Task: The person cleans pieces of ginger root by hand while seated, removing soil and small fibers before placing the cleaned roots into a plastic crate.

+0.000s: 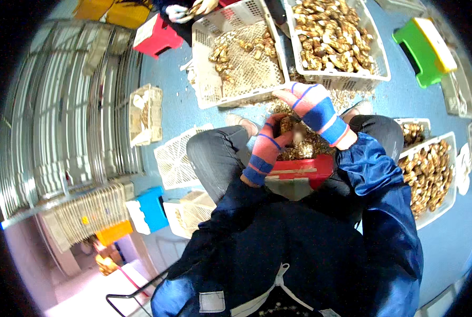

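Both my hands wear pink-and-blue striped knit gloves. Between my knees, my left hand (270, 144) closes around a brown mushroom (286, 125), its fingers partly hidden. My right hand (308, 105) is just up and to the right of it, fingers bent; whether it holds something is hidden. A pale, blurred object (299, 134) lies by my left fingertips. Below the hands, brown and whitish scraps (319, 147) are heaped beside a red plastic stool (319, 168). Ahead, a white perforated crate (242, 97) has some mushrooms along its sides.
A fuller mushroom crate (345, 77) stands ahead right, and another white bin (453, 170) of mushrooms is beside my right knee. A green-and-yellow stool (426, 51) is at upper right, a red stool (156, 37) at upper left. A co-worker's gloved hands (186, 12) show at the top.
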A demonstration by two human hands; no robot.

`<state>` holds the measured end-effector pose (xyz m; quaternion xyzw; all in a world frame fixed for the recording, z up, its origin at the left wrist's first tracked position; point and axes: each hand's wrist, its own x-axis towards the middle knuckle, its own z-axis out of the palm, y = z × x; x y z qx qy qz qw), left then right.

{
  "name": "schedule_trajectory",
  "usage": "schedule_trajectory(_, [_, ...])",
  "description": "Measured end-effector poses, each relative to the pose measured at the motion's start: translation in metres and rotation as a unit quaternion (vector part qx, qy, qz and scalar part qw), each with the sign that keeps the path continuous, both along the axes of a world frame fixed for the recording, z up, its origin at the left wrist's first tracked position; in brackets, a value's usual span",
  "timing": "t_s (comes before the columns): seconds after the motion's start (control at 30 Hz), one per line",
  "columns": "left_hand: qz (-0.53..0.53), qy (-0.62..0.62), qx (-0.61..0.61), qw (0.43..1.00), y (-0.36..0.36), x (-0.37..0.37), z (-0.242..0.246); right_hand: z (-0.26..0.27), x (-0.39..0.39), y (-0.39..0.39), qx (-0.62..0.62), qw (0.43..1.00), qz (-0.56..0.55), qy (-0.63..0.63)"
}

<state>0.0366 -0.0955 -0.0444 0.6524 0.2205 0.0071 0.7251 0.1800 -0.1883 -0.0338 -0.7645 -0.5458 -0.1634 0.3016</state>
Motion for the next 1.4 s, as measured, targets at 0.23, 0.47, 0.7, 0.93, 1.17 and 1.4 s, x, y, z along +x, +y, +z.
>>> schedule_trajectory(0.23, [0.022,-0.068,0.01,0.997,0.0,0.018,-0.001,0.001,0.011,-0.001,-0.025,0.995,-0.056,0.08])
schedule_trajectory(0.47, [-0.026,-0.042,0.115,0.992,-0.004,0.018,0.012,0.002,-0.003,0.005,0.017,0.986,-0.048,0.161])
schedule_trajectory(0.7, [-0.056,0.013,0.154,0.986,-0.011,0.008,0.027,-0.008,-0.008,0.006,-0.037,0.994,-0.004,0.102])
schedule_trajectory(0.93, [-0.057,0.021,0.126,0.99,-0.014,-0.002,0.029,0.006,0.002,0.002,-0.065,0.984,-0.079,0.147])
schedule_trajectory(1.17, [-0.069,0.033,0.178,0.981,-0.01,-0.009,0.017,-0.002,-0.006,0.003,-0.072,0.982,-0.056,0.167])
schedule_trajectory(1.4, [-0.078,-0.007,0.332,0.94,-0.01,-0.012,0.022,0.001,-0.011,0.006,-0.092,0.972,-0.093,0.195])
